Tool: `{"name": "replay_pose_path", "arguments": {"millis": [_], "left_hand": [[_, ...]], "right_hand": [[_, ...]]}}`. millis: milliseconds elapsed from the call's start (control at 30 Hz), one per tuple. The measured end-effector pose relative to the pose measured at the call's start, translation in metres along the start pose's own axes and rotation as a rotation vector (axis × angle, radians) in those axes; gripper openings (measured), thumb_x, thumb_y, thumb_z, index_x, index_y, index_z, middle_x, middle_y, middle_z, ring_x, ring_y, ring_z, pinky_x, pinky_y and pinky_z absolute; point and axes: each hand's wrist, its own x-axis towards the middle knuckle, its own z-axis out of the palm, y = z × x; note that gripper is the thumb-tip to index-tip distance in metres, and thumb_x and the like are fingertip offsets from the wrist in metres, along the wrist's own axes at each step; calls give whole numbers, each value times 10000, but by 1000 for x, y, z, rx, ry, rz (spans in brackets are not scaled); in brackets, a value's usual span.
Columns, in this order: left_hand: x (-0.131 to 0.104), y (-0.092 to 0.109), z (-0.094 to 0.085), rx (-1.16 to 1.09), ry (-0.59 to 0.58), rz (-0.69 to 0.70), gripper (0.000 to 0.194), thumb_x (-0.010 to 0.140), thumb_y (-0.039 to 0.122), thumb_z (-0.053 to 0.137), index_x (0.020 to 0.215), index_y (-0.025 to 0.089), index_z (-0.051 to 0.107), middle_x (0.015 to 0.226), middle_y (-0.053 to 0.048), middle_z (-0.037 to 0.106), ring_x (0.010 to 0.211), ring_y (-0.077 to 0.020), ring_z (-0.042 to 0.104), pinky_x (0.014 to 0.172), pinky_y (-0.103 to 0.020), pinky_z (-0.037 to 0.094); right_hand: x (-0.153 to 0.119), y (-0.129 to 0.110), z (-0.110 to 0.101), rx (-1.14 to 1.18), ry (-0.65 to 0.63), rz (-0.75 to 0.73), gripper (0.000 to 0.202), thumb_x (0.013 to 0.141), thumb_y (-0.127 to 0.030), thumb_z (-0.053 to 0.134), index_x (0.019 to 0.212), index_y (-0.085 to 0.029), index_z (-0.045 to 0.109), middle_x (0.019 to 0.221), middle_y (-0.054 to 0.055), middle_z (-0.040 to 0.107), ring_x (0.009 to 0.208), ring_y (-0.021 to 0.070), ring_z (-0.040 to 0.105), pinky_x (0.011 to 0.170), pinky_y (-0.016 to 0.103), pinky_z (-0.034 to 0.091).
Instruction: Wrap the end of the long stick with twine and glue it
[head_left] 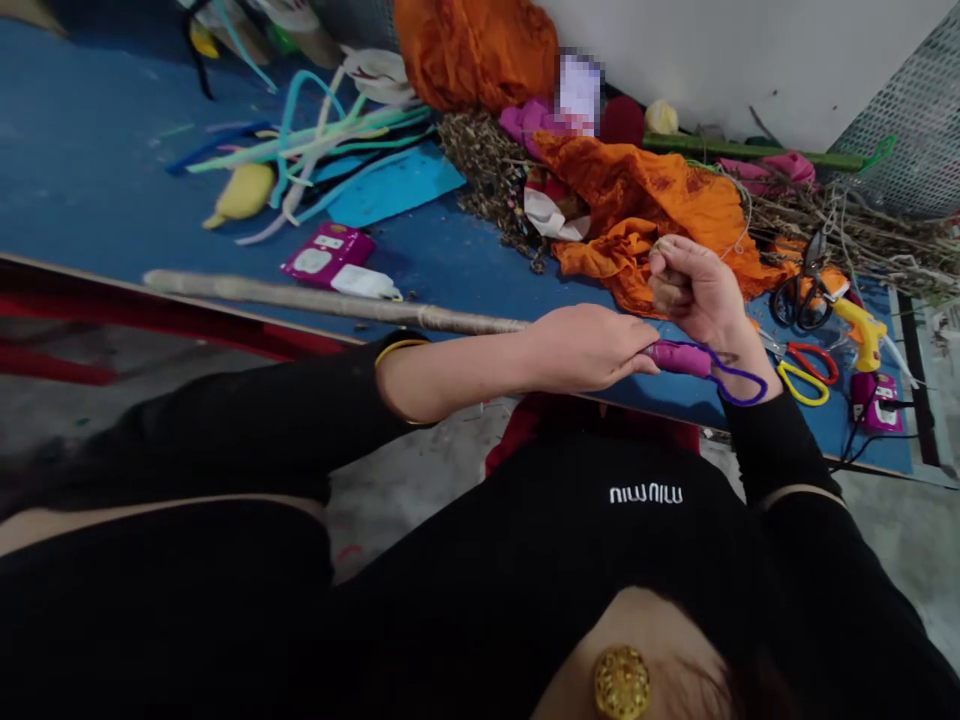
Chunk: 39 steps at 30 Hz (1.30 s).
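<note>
My left hand (589, 348) is closed around a long, thin stick (337, 300) with a pale brownish, wrapped-looking surface. The stick runs leftward along the table's front edge. Past my left fingers, its right end carries a purple wrapping (681, 358) with a dark blue fuzzy loop (746, 388) sticking out, close to my right wrist. Just above that end, my right hand (694, 285) is raised with its fingers curled and pinched together. Whatever they may hold is too small or hidden to make out. Orange cloth (645, 200) lies behind my right hand.
On the blue table (90, 180) lie fuzzy coloured stems (337, 135), a yellow gourd-like object (241, 192), and a purple-and-white box (330, 253). Toward the right are black scissors (802, 290), red-and-yellow-handled scissors (806, 370), a yellow glue gun (862, 330) and dried twigs (885, 235).
</note>
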Motion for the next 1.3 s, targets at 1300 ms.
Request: {"name": "replay_pose_path", "arguments": {"millis": [1300], "left_hand": [[16, -35, -18, -291, 298, -320, 312, 988, 364, 564, 1160, 157, 721, 981, -73, 757, 859, -206, 683, 774, -300, 477]], "right_hand": [[-107, 11, 7, -1449, -70, -1009, 289, 988, -174, 514, 722, -216, 621, 522, -40, 432, 474, 107, 361, 490, 297, 259]]}}
